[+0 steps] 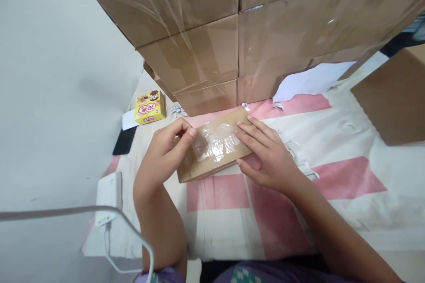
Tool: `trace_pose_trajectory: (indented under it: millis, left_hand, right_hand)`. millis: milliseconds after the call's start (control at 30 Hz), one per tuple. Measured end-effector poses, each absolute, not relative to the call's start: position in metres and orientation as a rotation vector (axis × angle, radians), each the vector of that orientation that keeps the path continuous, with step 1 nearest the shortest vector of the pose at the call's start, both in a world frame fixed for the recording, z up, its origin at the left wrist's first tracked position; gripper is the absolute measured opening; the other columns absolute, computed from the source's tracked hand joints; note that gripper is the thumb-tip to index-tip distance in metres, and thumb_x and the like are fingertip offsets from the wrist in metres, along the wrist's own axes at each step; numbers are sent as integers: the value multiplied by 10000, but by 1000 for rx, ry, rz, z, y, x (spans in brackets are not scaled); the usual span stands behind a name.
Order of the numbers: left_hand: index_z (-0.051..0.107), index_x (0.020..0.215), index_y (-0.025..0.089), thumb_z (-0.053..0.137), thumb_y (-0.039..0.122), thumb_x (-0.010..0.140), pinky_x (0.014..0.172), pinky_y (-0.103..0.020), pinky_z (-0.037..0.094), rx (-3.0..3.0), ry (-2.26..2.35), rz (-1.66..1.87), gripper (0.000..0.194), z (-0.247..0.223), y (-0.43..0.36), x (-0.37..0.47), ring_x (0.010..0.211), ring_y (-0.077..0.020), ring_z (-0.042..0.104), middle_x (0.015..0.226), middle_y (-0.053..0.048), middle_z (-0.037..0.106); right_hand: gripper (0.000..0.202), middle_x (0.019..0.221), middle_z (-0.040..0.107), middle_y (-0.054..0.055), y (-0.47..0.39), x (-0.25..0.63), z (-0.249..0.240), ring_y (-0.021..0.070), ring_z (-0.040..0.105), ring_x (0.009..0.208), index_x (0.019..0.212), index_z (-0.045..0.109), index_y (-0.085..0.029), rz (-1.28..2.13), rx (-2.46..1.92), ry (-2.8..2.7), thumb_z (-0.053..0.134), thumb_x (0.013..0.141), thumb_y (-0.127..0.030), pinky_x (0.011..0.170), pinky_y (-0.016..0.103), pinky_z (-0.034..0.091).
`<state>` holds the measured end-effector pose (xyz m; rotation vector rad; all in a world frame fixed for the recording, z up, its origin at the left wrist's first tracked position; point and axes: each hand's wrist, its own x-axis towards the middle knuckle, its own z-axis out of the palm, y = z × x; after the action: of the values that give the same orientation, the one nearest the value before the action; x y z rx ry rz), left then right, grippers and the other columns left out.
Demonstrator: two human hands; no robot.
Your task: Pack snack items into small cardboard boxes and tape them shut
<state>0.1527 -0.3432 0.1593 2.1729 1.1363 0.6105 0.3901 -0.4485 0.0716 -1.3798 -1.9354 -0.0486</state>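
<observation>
A small flat brown cardboard box (202, 168) lies at a slant on the patterned cloth in front of me. Clear, shiny, wrinkled tape (217, 141) covers the middle of its top. My left hand (166, 148) is at the box's left end, its thumb and index finger pinched together over the tape's left side. Whatever is between those fingertips is too small to make out. My right hand (265, 152) lies over the right end, fingers stretched out and apart, fingertips touching the top and the thumb at the near edge.
Large taped cartons (209, 53) are stacked right behind the box. At left are a yellow box (150, 107), a black phone (125, 140) and a white power adapter (109, 196) with a cable. White paper (312, 80) and a brown carton (395, 97) are at right.
</observation>
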Motion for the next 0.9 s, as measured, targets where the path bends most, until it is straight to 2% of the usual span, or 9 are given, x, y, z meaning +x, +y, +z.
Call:
trace_pose_trajectory:
  millis: [233,467,600,733,900]
  left_hand:
    - [608,784,209,587,428,961,606,-251,423,2116,1125,425,282,156,-337,152,684,-129,529,736,13,607]
    - [590,828,217,766,488,806,614,-269,444,2171,1194,302,323,153,-333,149,665,-135,529,756,21,606]
    - [620,967,233,762,543,771,826,-394,494,2352,1310,203,393,148,-336,147,903,-234,584,956,-30,626]
    - [622,1030,232,700,591,803,1005,-507,445,2402,1385,221,432,147,-340,150,1115,-305,540,1163,-80,565]
    - [524,1351,253,697,692,778,1073,-544,406,2333,1459,233,742,144,-333,153,1293,-365,488,1387,-114,537]
  right_hand:
    - [565,1493,589,146,-449,391,69,388,416,1496,1442,538,-201,1,-1370,-1924,663,906,-328,1169,621,438]
    - [574,1488,594,134,-448,391,70,385,417,1496,1464,532,-222,41,-1351,-1906,660,914,-328,1173,625,443]
    - [546,1482,599,134,-448,391,70,381,419,1495,1440,550,-212,49,-1363,-1903,665,920,-331,1175,614,450]
    - [532,1475,604,140,-447,391,69,381,424,1491,1430,559,-204,33,-1358,-1891,669,925,-328,1165,607,466]
    - [524,1472,606,144,-447,391,68,390,438,1478,1427,569,-203,24,-1350,-1878,669,926,-321,1166,619,459]
